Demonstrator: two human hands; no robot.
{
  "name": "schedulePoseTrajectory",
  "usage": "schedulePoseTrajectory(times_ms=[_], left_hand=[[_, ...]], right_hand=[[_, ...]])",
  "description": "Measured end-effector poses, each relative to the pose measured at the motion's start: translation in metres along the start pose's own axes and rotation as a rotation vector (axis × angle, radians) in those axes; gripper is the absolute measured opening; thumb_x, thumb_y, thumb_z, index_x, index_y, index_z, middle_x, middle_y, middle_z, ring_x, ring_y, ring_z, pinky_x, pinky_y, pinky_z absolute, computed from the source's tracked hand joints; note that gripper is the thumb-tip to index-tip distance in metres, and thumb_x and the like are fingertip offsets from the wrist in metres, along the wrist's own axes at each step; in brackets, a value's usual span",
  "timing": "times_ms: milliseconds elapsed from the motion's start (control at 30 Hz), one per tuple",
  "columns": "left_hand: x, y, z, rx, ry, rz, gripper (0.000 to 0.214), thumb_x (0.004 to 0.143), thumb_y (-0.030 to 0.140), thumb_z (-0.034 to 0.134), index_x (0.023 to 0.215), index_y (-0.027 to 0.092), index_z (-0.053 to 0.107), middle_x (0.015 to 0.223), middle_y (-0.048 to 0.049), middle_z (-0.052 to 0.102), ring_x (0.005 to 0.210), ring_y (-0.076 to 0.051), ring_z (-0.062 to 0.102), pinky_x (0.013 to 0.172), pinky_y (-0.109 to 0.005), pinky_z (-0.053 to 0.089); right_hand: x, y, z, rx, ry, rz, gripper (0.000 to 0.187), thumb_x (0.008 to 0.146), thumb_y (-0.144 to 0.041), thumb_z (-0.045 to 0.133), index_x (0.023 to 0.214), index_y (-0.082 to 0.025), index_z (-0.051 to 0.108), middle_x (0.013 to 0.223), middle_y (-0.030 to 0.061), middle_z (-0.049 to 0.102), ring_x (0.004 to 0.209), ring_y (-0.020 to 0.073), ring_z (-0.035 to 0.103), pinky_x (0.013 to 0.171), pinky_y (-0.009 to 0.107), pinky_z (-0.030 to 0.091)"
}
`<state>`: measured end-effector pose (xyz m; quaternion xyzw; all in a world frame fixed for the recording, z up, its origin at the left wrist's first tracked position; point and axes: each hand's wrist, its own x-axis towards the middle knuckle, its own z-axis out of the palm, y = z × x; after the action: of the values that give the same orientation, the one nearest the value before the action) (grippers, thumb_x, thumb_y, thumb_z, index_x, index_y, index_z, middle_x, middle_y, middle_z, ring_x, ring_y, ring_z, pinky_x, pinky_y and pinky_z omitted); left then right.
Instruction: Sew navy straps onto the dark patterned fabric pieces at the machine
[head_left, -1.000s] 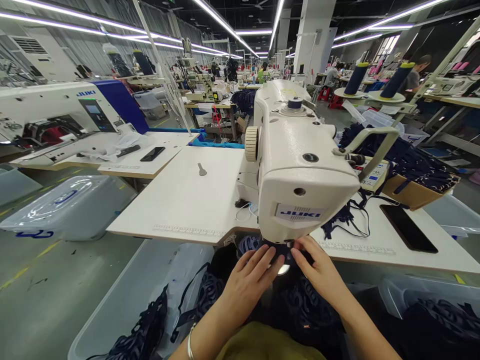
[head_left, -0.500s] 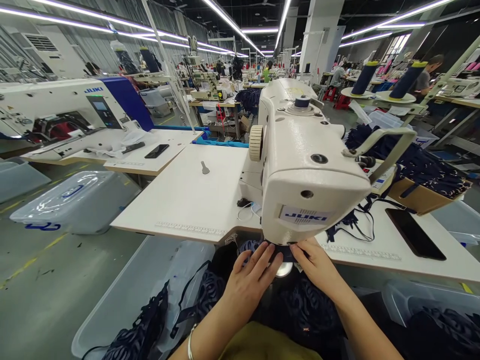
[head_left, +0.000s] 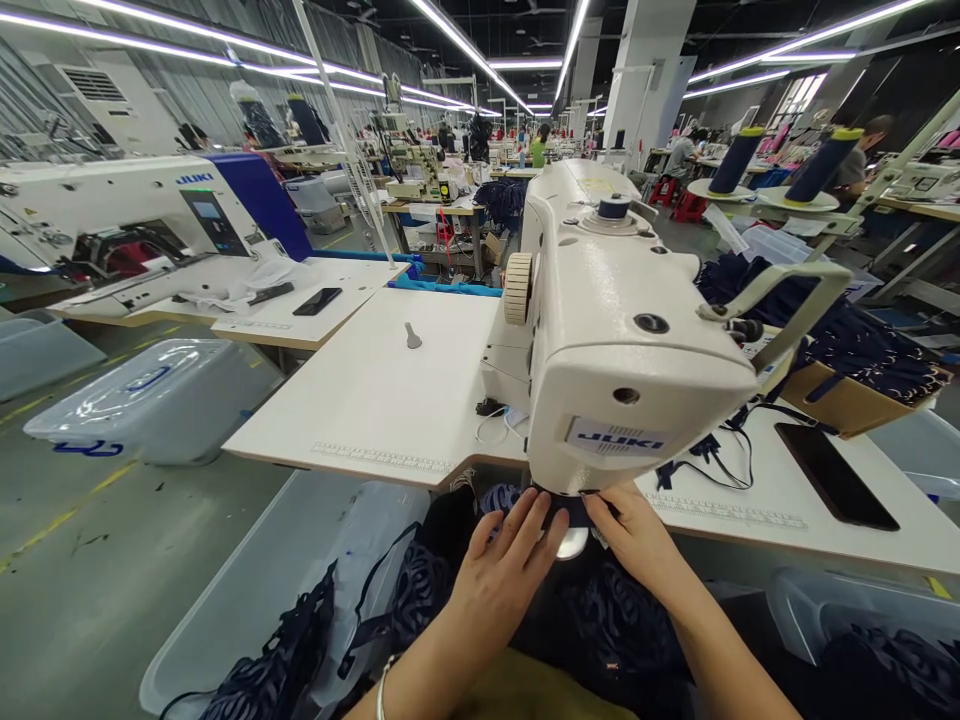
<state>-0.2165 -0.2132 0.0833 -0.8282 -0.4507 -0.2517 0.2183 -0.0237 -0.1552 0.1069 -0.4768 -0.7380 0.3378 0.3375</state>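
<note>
A white JUKI sewing machine stands in front of me. Navy garment fabric passes under its head, over a shiny rounded metal end. My left hand rests on the fabric left of the machine head, its fingers stretched out and slightly apart. On the other side, my right hand pinches the fabric edge between thumb and fingers, close under the head. The needle area is hidden behind the head. More navy patterned garment fabric hangs below, across my lap.
A phone and navy straps lie on the right tabletop. A cardboard box of navy pieces stands behind them. A flat metal piece lies on the left tabletop. Below left is a clear bin with navy garments.
The view has shifted slightly, so the machine appears a little farther right. Both hands keep nearly the same place on the fabric.
</note>
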Motion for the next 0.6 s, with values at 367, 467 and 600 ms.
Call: schedulePoseTrajectory(times_ms=[367, 467, 600], left_hand=[[0.0022, 0.0012, -0.0015, -0.002, 0.005, -0.025, 0.040, 0.098, 0.012, 0.031, 0.129, 0.022, 0.054, 0.131, -0.0047, 0.058, 0.124, -0.016, 0.049, 0.100, -0.032, 0.029], [0.0010, 0.0014, -0.0007, -0.016, 0.005, -0.027, 0.040, 0.097, 0.013, 0.032, 0.130, 0.022, 0.054, 0.132, -0.0048, 0.057, 0.126, -0.017, 0.047, 0.102, -0.032, 0.028], [-0.0045, 0.0014, 0.0041, -0.063, 0.024, -0.036, 0.039, 0.096, 0.012, 0.036, 0.130, 0.018, 0.053, 0.133, -0.0079, 0.056, 0.127, -0.019, 0.046, 0.104, -0.033, 0.027]], right_hand=[[0.0012, 0.0035, 0.0025, -0.004, 0.018, -0.005, 0.035, 0.095, -0.030, 0.040, 0.061, -0.023, 0.041, 0.088, 0.0074, 0.054, 0.098, 0.0242, 0.053, 0.083, 0.036, 0.049], [0.0007, 0.0042, 0.0033, -0.013, 0.017, 0.003, 0.034, 0.095, -0.029, 0.041, 0.062, -0.023, 0.045, 0.088, 0.0076, 0.054, 0.096, 0.0244, 0.053, 0.081, 0.036, 0.049], [0.0000, 0.0045, 0.0063, -0.008, 0.037, 0.010, 0.031, 0.093, -0.030, 0.042, 0.065, -0.022, 0.051, 0.089, 0.0078, 0.056, 0.088, 0.0231, 0.055, 0.075, 0.033, 0.050]])
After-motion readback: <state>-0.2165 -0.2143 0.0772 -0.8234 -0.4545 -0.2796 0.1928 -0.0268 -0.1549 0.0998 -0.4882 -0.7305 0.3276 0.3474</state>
